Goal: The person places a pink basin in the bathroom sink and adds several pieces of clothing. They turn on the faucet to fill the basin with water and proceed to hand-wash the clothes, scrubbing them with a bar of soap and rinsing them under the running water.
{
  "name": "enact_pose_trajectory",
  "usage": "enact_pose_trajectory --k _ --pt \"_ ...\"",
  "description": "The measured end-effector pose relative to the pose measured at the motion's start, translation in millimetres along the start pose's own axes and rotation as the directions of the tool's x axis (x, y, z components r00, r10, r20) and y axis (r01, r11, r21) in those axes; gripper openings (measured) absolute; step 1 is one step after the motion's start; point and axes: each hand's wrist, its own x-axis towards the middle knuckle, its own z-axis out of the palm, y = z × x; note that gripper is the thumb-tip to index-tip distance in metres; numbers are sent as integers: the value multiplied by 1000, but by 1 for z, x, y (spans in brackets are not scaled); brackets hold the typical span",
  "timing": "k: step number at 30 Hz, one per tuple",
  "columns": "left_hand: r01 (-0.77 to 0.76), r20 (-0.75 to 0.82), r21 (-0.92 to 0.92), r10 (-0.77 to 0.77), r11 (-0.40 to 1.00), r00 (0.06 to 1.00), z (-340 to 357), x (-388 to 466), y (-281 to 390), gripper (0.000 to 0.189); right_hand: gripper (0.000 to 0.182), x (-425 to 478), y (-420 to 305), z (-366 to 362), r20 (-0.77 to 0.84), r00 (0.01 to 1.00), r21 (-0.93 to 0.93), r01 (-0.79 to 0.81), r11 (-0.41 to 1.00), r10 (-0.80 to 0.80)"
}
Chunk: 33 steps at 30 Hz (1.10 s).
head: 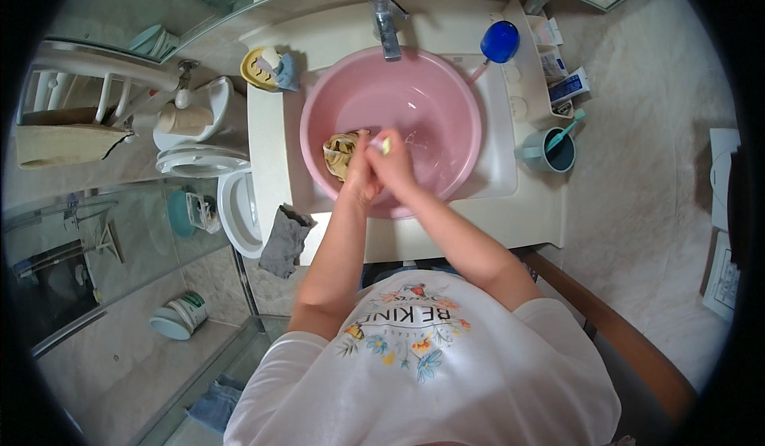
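Note:
Both of my hands are together over the lower left part of a pink plastic basin (442, 105). My left hand (360, 168) is against a patterned yellowish-brown cloth (339, 150) that lies at the basin's left wall; whether its fingers grip the cloth is hidden. My right hand (391, 159) is closed on a small pale item (386, 146), white and yellow-green, too small to name. Above the basin's far rim reaches a chrome faucet (387, 33). The basin stands in a white sink (499, 165).
A yellow soap dish (254, 70) with a blue cloth is at the counter's back left. A grey cloth (285, 240) hangs over the front left edge. On the right are a blue round-headed brush (499, 42), a mug (534, 152) holding a toothbrush, and an organizer (529, 69) with tubes.

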Motion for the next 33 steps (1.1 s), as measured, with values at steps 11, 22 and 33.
enact_pose_trajectory --k 11,22,33 --pt "-42 -2 159 43 986 999 20 0 -28 31 22 60 49 -3 -169 965 300 -145 943 202" --pt "-321 -7 -4 321 947 947 -30 45 -11 41 17 -23 25 28 -240 963 60 137 989 -119" --pt "-88 371 -302 203 949 906 18 -3 -7 33 31 -7 11 9 -216 948 -139 208 968 -235"
